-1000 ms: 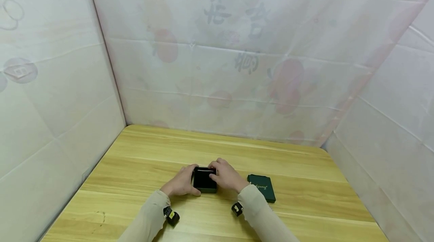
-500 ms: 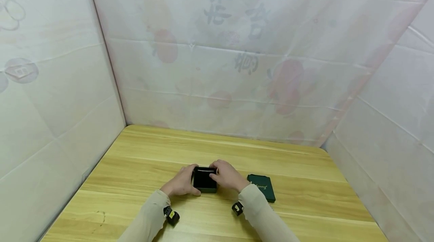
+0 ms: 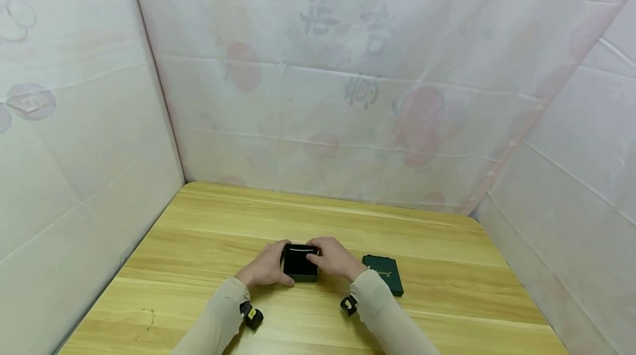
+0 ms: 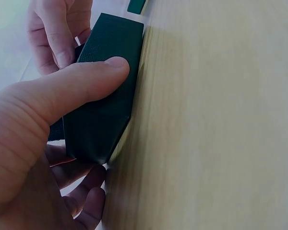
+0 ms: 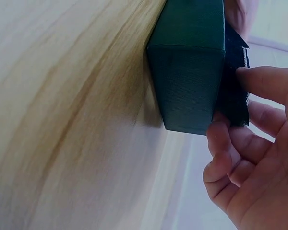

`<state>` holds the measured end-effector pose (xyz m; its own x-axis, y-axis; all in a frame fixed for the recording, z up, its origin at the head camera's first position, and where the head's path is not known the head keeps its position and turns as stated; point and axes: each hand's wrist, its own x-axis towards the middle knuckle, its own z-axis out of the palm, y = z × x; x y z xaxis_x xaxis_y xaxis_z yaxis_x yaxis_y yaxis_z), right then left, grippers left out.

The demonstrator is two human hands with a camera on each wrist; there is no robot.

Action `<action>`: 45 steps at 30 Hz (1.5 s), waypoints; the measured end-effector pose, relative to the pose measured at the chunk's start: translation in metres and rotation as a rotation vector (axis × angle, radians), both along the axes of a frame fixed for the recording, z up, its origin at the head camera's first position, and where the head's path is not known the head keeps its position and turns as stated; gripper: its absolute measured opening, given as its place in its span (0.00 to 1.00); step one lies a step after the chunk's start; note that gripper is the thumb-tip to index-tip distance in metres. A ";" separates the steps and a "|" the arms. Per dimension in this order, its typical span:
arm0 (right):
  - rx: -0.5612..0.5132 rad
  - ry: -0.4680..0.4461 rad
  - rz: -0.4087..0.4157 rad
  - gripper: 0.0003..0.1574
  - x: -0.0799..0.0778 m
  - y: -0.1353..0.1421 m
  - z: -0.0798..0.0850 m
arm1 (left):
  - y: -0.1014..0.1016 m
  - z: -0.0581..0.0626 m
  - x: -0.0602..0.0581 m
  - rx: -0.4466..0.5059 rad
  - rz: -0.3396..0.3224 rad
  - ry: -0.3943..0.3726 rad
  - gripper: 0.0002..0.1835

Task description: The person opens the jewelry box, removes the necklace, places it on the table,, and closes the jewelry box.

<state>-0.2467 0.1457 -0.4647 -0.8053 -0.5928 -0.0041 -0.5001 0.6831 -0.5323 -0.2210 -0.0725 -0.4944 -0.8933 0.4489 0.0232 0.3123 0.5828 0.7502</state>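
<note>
fingers (image 3: 314,242) of the right hand (image 3: 335,258) have lowered slightly at the insert (image 3: 296,264).

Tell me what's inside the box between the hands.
The box holds a black pad, partly sticking out, with a thin pale strip near its far edge. The right hand covers part of its right side. Anything beneath the pad is hidden.

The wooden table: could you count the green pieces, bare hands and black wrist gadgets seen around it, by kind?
Open green box and flat green lettered piece: 2
Left hand and right hand: 2
Left wrist gadget and right wrist gadget: 2
Total: 6
</note>
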 end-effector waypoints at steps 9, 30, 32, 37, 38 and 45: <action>-0.065 -0.095 -0.020 0.17 0.001 0.001 0.006 | -0.001 -0.001 -0.002 0.008 -0.002 -0.002 0.48; -0.163 -0.184 -0.053 0.17 -0.004 0.007 0.007 | 0.000 -0.002 -0.001 0.033 0.009 -0.013 0.46; -0.164 -0.182 -0.054 0.17 -0.004 0.007 0.007 | 0.000 -0.001 -0.001 0.035 0.009 -0.009 0.46; -0.167 -0.186 -0.056 0.17 -0.005 0.008 0.007 | 0.000 -0.001 -0.001 0.035 0.010 -0.005 0.46; -0.168 -0.189 -0.057 0.17 -0.005 0.008 0.007 | 0.000 -0.001 -0.001 0.034 0.011 -0.004 0.47; -0.168 -0.196 -0.063 0.17 -0.006 0.008 0.009 | 0.001 -0.001 -0.001 0.029 0.015 -0.014 0.49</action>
